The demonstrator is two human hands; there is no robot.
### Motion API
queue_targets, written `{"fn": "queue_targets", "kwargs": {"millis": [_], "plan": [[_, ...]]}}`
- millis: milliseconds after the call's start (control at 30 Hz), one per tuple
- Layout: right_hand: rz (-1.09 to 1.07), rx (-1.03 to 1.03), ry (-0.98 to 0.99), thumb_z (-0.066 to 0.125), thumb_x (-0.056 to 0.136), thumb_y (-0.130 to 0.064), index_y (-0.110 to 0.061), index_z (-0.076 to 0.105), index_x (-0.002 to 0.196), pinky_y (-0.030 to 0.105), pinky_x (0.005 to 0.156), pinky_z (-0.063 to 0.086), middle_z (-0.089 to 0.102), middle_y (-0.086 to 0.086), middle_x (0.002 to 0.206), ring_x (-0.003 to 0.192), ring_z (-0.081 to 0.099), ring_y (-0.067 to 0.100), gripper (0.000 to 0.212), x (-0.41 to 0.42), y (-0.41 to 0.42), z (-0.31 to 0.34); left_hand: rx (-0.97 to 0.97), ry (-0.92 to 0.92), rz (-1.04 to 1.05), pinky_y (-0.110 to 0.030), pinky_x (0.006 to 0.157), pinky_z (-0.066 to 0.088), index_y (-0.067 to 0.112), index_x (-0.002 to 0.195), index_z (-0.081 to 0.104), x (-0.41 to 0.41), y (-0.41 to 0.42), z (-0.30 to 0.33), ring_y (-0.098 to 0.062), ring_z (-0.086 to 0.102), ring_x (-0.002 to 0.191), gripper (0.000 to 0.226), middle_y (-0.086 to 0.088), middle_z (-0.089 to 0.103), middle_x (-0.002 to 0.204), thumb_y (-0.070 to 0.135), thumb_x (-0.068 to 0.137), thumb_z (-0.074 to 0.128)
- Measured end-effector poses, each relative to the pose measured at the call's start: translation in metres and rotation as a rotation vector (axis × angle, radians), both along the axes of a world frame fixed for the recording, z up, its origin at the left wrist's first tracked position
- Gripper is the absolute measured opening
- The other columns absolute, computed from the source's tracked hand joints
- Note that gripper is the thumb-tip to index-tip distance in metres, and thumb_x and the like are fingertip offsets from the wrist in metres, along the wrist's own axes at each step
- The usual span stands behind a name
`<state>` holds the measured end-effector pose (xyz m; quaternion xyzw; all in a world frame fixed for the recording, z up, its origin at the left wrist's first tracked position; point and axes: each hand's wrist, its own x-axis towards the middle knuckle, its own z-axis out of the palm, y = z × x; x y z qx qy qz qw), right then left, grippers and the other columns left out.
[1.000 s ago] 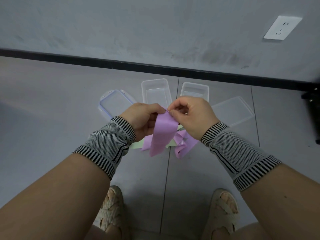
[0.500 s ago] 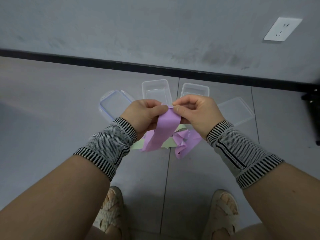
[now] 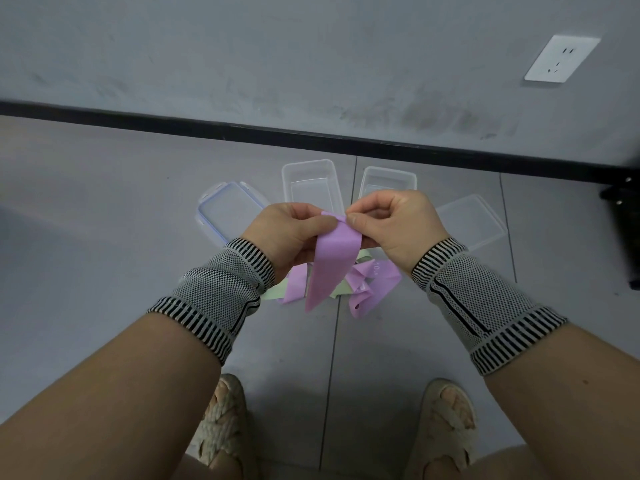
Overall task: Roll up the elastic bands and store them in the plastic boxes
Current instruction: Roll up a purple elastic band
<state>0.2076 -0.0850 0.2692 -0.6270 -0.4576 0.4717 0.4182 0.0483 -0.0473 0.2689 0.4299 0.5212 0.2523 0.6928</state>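
A purple elastic band (image 3: 330,261) hangs from both my hands above the floor. My left hand (image 3: 289,237) and my right hand (image 3: 394,223) pinch its top end between thumbs and fingers, the end curled over a little. The band's loose length drops to a crumpled purple heap (image 3: 374,285) on the tiles. A pale green band (image 3: 277,289) lies under it, mostly hidden. Two clear plastic boxes stand open behind my hands, one on the left (image 3: 310,178) and one on the right (image 3: 388,180).
A lid with a blue rim (image 3: 228,213) lies left of the boxes, a clear lid (image 3: 474,223) lies right of them. The wall with a black skirting (image 3: 311,136) and a socket (image 3: 561,58) is behind. A dark object (image 3: 623,230) stands at the right edge. My sandalled feet (image 3: 221,420) are below.
Both hands have risen a little and shifted their pinch on the band's top end, which now curls over. The hanging length has swung slightly.
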Motion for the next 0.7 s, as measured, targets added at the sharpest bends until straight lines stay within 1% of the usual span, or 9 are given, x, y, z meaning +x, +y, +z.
{"fn": "queue_targets", "kwargs": {"millis": [67, 167, 300, 400, 433, 500, 567, 633, 700], "plan": [[0.014, 0.003, 0.006, 0.07, 0.082, -0.001, -0.011, 0.069, 0.079, 0.039, 0.067, 0.06, 0.071, 0.015, 0.078, 0.07, 0.071, 0.026, 0.011, -0.0005, -0.0008, 0.0002, 0.001, 0.01, 0.015, -0.039, 0.077, 0.052, 0.004, 0.083, 0.062, -0.0001, -0.0004, -0.0003, -0.029, 0.059, 0.082, 0.003, -0.018, 0.064, 0.086, 0.004, 0.086, 0.062], [0.04, 0.014, 0.014, 0.072, 0.08, 0.0, -0.008, 0.068, 0.084, 0.037, 0.067, 0.06, 0.07, 0.018, 0.08, 0.072, 0.07, 0.028, 0.009, -0.0027, -0.0023, 0.0006, 0.012, 0.017, 0.026, -0.035, 0.073, 0.052, 0.005, 0.08, 0.062, -0.0011, 0.0, -0.0015, -0.029, 0.058, 0.082, 0.006, -0.02, 0.062, 0.087, 0.006, 0.086, 0.062], [0.03, 0.036, -0.036, 0.069, 0.082, -0.001, -0.01, 0.069, 0.079, 0.042, 0.067, 0.06, 0.07, 0.014, 0.073, 0.068, 0.07, 0.031, 0.009, -0.0017, -0.0014, 0.0002, 0.047, 0.034, -0.016, -0.029, 0.063, 0.054, 0.004, 0.083, 0.063, -0.0007, -0.0012, -0.001, -0.023, 0.06, 0.069, 0.006, -0.012, 0.065, 0.078, 0.008, 0.085, 0.066], [0.022, 0.043, -0.067, 0.069, 0.082, -0.001, -0.013, 0.069, 0.078, 0.041, 0.065, 0.06, 0.07, 0.011, 0.071, 0.064, 0.07, 0.029, 0.013, -0.0005, -0.0019, 0.0004, 0.079, 0.1, -0.064, -0.045, 0.078, 0.051, -0.007, 0.092, 0.062, 0.0016, -0.0035, -0.0025, -0.026, 0.058, 0.077, 0.027, -0.019, 0.063, 0.084, 0.011, 0.076, 0.075], [0.021, 0.048, -0.071, 0.068, 0.082, -0.001, -0.014, 0.069, 0.078, 0.04, 0.064, 0.06, 0.07, 0.012, 0.071, 0.063, 0.069, 0.028, 0.014, -0.0005, -0.0022, 0.0004, 0.069, 0.102, -0.062, -0.047, 0.08, 0.049, -0.009, 0.093, 0.061, 0.0019, -0.0041, -0.0018, -0.027, 0.056, 0.079, 0.033, -0.021, 0.061, 0.086, 0.014, 0.074, 0.075], [0.024, 0.061, -0.072, 0.067, 0.083, 0.0, -0.016, 0.068, 0.078, 0.035, 0.062, 0.06, 0.07, 0.014, 0.072, 0.061, 0.068, 0.024, 0.017, -0.001, -0.0028, 0.0006, 0.024, 0.076, -0.027, -0.044, 0.079, 0.045, -0.012, 0.097, 0.061, 0.0016, -0.004, -0.0001, -0.029, 0.054, 0.081, 0.031, -0.024, 0.059, 0.089, 0.011, 0.079, 0.071], [0.044, 0.101, -0.121, 0.068, 0.082, 0.0, -0.019, 0.069, 0.076, 0.031, 0.061, 0.059, 0.07, 0.01, 0.069, 0.057, 0.067, 0.018, 0.02, -0.0023, -0.0027, -0.0006, -0.028, 0.047, -0.01, -0.038, 0.075, 0.048, -0.015, 0.102, 0.059, 0.0, -0.0023, -0.0012, -0.029, 0.057, 0.079, 0.027, -0.024, 0.061, 0.089, 0.006, 0.086, 0.063], [0.082, 0.16, -0.236, 0.069, 0.082, -0.004, -0.023, 0.07, 0.073, 0.027, 0.061, 0.057, 0.068, 0.002, 0.066, 0.055, 0.064, 0.011, 0.022, -0.0044, -0.0027, -0.0027, -0.066, 0.021, 0.001, -0.029, 0.063, 0.052, -0.008, 0.093, 0.064, -0.0012, -0.0016, -0.0012, -0.025, 0.06, 0.067, 0.015, -0.017, 0.065, 0.079, 0.004, 0.087, 0.059], [0.132, 0.194, -0.316, 0.069, 0.082, -0.007, -0.022, 0.072, 0.076, 0.024, 0.062, 0.056, 0.066, -0.005, 0.064, 0.056, 0.062, 0.007, 0.015, -0.0066, -0.0028, -0.0029, -0.106, 0.008, 0.023, -0.025, 0.056, 0.053, 0.001, 0.081, 0.066, -0.0023, -0.0014, -0.0004, -0.022, 0.061, 0.061, 0.008, -0.011, 0.066, 0.069, 0.003, 0.086, 0.059]]}}
